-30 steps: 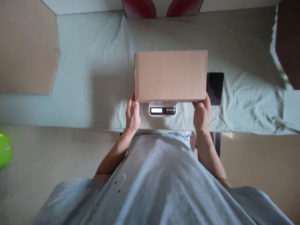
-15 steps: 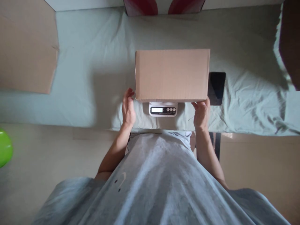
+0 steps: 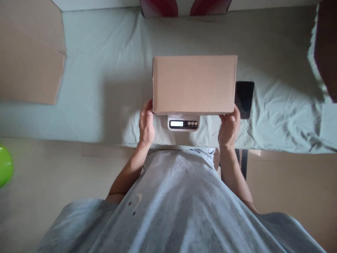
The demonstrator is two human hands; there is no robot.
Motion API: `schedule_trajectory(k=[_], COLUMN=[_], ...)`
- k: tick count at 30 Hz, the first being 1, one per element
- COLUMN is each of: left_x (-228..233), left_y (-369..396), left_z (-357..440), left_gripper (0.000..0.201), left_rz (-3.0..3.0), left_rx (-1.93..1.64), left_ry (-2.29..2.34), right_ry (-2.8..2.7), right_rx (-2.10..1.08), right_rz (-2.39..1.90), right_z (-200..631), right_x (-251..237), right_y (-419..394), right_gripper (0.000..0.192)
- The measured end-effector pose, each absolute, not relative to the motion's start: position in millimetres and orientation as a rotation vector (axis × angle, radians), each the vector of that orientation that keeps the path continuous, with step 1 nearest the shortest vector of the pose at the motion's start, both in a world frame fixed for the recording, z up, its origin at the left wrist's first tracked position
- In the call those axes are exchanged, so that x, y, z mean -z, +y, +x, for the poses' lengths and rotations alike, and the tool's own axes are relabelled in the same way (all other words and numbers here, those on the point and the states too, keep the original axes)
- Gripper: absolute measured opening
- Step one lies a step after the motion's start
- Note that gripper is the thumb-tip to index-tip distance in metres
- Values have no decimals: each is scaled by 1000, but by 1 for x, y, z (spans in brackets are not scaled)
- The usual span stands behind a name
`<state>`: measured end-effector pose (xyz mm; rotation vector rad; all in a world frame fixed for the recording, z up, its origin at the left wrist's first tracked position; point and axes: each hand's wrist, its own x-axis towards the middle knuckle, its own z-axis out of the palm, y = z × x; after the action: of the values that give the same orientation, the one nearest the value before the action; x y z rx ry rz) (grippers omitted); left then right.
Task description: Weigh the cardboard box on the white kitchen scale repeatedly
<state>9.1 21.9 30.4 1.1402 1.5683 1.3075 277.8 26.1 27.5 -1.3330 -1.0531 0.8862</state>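
Note:
A closed cardboard box [image 3: 195,84] rests on a small white digital scale [image 3: 183,128], hiding its platform. The scale's lit display and its buttons show past the box's near edge; the digits are too blurred to read. My left hand [image 3: 146,124] is at the near left corner of the box, thumb in front and fingers along the side, partly hidden. At the near right corner, my right hand [image 3: 229,127] curls round the box, its fingers on the right side and partly out of sight. A dark phone [image 3: 244,99] lies just right of the box.
Pale green cloth [image 3: 126,42] covers the surface. A large cardboard piece [image 3: 28,52] is at the left, and a dark brown object [image 3: 326,52] at the far right. A red and white panel [image 3: 160,7] stands at the back. Something bright green [image 3: 4,165] shows at the lower left.
My left hand has moved in against the box's left side. My right hand has shifted to the right and round the right corner. The box looks almost unmoved on the scale.

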Motion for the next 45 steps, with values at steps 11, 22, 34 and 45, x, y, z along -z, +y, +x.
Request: schedule_trajectory(k=[11, 22, 34, 45], left_x=[-27, 19, 56, 59], left_y=[140, 182, 157, 158], left_z=[14, 17, 0, -2], left_gripper=[69, 76, 83, 82], left_rz=[1318, 1227, 1230, 1187], left_rx=[-1499, -1344, -1417, -1427], left_ry=[1412, 1496, 1497, 1504], right_ry=[-1126, -1172, -948, -957], right_rx=[-858, -918, -977, -969], right_rz=[-1161, -1263, -1338, -1340], right_z=[271, 263, 277, 281], right_x=[-45, -22, 34, 43], right_y=[126, 154, 147, 149], right_gripper=[53, 55, 90, 93])
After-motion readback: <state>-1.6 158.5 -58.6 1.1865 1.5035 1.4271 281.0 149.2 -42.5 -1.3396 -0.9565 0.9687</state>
